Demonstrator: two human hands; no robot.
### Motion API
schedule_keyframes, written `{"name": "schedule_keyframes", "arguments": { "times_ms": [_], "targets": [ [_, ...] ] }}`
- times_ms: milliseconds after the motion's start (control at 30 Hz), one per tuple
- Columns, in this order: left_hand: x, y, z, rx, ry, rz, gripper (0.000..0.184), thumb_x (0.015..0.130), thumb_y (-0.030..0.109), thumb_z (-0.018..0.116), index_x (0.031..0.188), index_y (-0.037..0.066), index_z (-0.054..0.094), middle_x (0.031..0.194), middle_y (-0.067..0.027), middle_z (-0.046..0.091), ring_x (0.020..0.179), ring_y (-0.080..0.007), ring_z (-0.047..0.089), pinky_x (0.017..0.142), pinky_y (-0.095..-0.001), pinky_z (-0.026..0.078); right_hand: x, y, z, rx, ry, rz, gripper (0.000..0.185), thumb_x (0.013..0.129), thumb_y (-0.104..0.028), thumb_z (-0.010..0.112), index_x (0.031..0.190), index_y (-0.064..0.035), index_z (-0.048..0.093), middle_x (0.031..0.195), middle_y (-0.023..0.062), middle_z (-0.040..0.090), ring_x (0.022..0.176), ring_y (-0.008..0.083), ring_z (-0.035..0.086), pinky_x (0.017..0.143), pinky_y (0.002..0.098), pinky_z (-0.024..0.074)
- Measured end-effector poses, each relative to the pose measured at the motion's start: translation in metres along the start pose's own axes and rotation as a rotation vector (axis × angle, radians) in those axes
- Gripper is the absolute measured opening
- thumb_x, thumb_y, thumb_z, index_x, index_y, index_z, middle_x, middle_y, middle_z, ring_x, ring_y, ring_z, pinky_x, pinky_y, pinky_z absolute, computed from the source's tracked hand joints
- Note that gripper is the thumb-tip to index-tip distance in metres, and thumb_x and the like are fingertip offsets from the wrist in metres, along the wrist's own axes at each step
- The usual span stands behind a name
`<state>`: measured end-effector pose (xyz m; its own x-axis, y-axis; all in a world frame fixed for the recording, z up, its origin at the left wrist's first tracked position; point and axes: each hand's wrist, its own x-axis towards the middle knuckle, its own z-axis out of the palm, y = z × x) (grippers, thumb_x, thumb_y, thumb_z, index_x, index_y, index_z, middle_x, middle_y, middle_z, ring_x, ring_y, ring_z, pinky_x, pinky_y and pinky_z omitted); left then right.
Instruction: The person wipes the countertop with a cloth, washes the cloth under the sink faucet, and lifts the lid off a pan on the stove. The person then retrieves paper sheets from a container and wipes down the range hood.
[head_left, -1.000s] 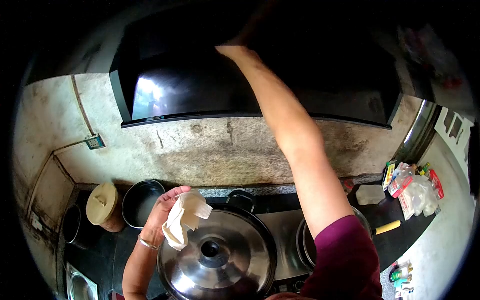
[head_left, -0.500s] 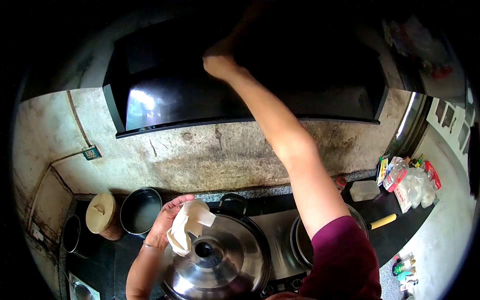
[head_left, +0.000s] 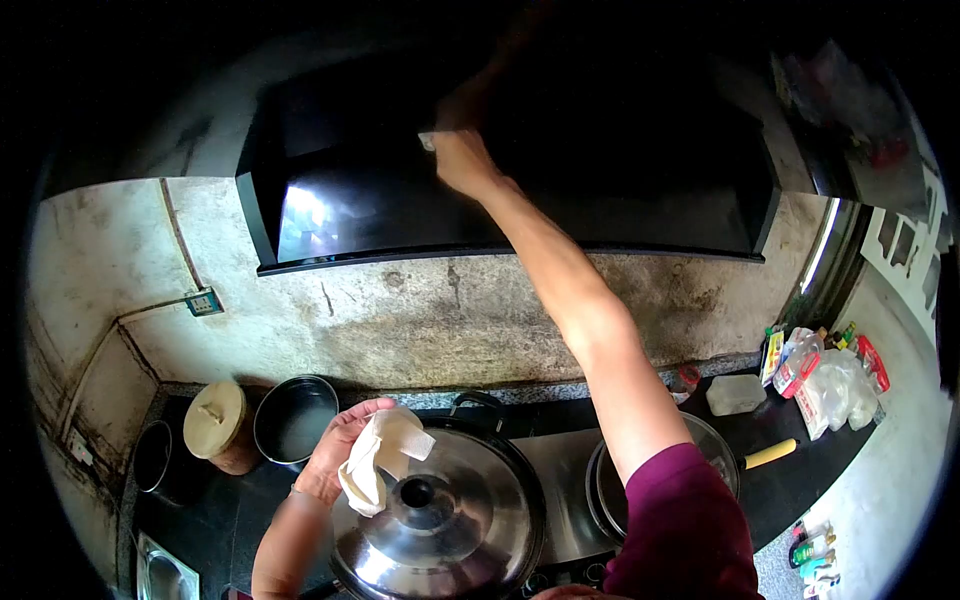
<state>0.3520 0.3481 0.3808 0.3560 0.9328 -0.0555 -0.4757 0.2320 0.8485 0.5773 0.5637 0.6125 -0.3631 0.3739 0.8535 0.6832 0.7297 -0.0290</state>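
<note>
My left hand [head_left: 335,452] is closed on a crumpled white paper towel [head_left: 385,452], held above the left edge of a big domed steel lid [head_left: 470,530] with a black knob. The lid covers a wide pot on the stove. Raised high, my right hand [head_left: 462,160] is against the glossy black front of the range hood [head_left: 620,200]. A white edge of folded paper towel [head_left: 427,141] pokes out at its fingers; the rest is hidden by the hand. The hood mirrors this arm faintly.
Left on the dark counter stand a black pot [head_left: 297,420] and a lidded wooden container [head_left: 217,420]. To the right, below my right arm, is a pan with a yellow handle [head_left: 770,454]. Plastic bags [head_left: 840,385] and a clear box [head_left: 735,394] sit farther right. A stained wall [head_left: 440,320] is behind.
My right hand has moved a little right and down on the hood, and a white edge now shows at its fingers. My left hand still holds its towel. The whole view has shifted slightly.
</note>
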Motion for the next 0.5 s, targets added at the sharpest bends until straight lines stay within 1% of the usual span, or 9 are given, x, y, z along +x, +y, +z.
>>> {"name": "schedule_keyframes", "arguments": {
  "times_ms": [33, 100, 133, 200, 233, 300, 367, 400, 500],
  "targets": [
    [-0.001, 0.001, 0.000, -0.003, 0.000, 0.002, 0.026, 0.087, 0.000, 0.042, 0.110, -0.001, 0.053, 0.098, -0.0123, 0.062, 0.083, -0.0185, 0.063, 0.074, -0.0283, 0.053, -0.004, 0.000, 0.002, -0.001, -0.002, -0.003, 0.023, 0.076, 0.008, 0.049, 0.094, 0.0032, 0.061, 0.100, 0.0226, 0.059, 0.094, 0.0343, 0.057, 0.081, 0.0400, 0.0462],
    [-0.001, 0.000, 0.001, -0.059, -0.014, 0.002, 0.026, 0.087, 0.000, 0.041, 0.110, -0.001, 0.053, 0.098, -0.0128, 0.062, 0.084, -0.0187, 0.063, 0.074, -0.0283, 0.053, -0.016, 0.001, 0.007, 0.134, 0.212, -0.187, 0.029, 0.075, 0.010, 0.048, 0.100, 0.0004, 0.061, 0.102, 0.0206, 0.060, 0.094, 0.0327, 0.058, 0.083, 0.0372, 0.0467],
    [-0.001, 0.000, 0.002, -0.064, -0.015, 0.000, 0.026, 0.087, 0.000, 0.041, 0.110, -0.001, 0.053, 0.098, -0.0128, 0.062, 0.084, -0.0187, 0.063, 0.074, -0.0283, 0.053, -0.021, 0.002, 0.008, 0.133, 0.206, -0.187, 0.029, 0.075, 0.010, 0.048, 0.100, 0.0004, 0.061, 0.102, 0.0206, 0.060, 0.094, 0.0327, 0.058, 0.083, 0.0372, 0.0467],
    [-0.001, 0.001, 0.002, -0.077, -0.032, 0.008, 0.027, 0.086, -0.002, 0.041, 0.110, -0.001, 0.053, 0.098, -0.0129, 0.062, 0.083, -0.0189, 0.063, 0.073, -0.0284, 0.053, -0.035, -0.001, 0.006, 0.120, 0.458, -0.449, 0.036, 0.077, 0.011, 0.046, 0.108, -0.0020, 0.059, 0.105, 0.0171, 0.060, 0.096, 0.0281, 0.059, 0.085, 0.0334, 0.0468],
    [-0.002, 0.002, 0.003, -0.084, -0.025, 0.011, 0.027, 0.086, -0.002, 0.041, 0.110, -0.001, 0.053, 0.098, -0.0129, 0.062, 0.083, -0.0189, 0.063, 0.073, -0.0284, 0.053, -0.045, -0.005, 0.006, 0.128, 0.452, -0.452, 0.036, 0.077, 0.011, 0.046, 0.108, -0.0020, 0.059, 0.105, 0.0171, 0.060, 0.096, 0.0281, 0.059, 0.085, 0.0334, 0.0468],
    [-0.004, 0.007, 0.003, 0.016, -0.011, 0.027, 0.028, 0.085, -0.003, 0.040, 0.110, -0.001, 0.052, 0.097, -0.0130, 0.062, 0.083, -0.0192, 0.063, 0.073, -0.0289, 0.053, -0.069, -0.014, 0.007, 0.555, 0.437, -0.112, 0.038, 0.079, 0.012, 0.045, 0.113, -0.0018, 0.055, 0.110, 0.0143, 0.059, 0.101, 0.0222, 0.057, 0.086, 0.0311, 0.0463],
    [-0.009, 0.014, 0.006, 0.087, -0.027, 0.060, 0.027, 0.085, 0.002, 0.043, 0.111, -0.001, 0.053, 0.096, -0.0127, 0.062, 0.080, -0.0189, 0.063, 0.072, -0.0287, 0.053, -0.090, -0.025, -0.002, 1.184, 0.278, 0.257, 0.037, 0.079, 0.011, 0.046, 0.114, 0.0012, 0.053, 0.113, 0.0131, 0.057, 0.105, 0.0188, 0.054, 0.088, 0.0303, 0.0451],
    [-0.011, 0.018, 0.011, 0.101, 0.012, 0.058, 0.027, 0.087, 0.006, 0.045, 0.111, -0.001, 0.053, 0.094, -0.0123, 0.063, 0.079, -0.0187, 0.063, 0.072, -0.0284, 0.053, -0.101, -0.038, -0.018, 1.434, 0.183, 0.341, 0.036, 0.078, 0.010, 0.048, 0.113, 0.0044, 0.053, 0.112, 0.0144, 0.057, 0.103, 0.0202, 0.055, 0.088, 0.0309, 0.0449],
    [-0.021, 0.029, 0.028, 0.125, -0.023, 0.093, 0.032, 0.089, 0.021, 0.051, 0.115, 0.002, 0.052, 0.089, -0.0077, 0.063, 0.076, -0.0152, 0.062, 0.067, -0.0256, 0.052, -0.130, -0.046, -0.036, 1.683, 0.017, 0.515, 0.038, 0.076, 0.012, 0.043, 0.112, 0.0035, 0.054, 0.109, 0.0142, 0.058, 0.100, 0.0206, 0.057, 0.087, 0.0307, 0.0466]
  ]
}}
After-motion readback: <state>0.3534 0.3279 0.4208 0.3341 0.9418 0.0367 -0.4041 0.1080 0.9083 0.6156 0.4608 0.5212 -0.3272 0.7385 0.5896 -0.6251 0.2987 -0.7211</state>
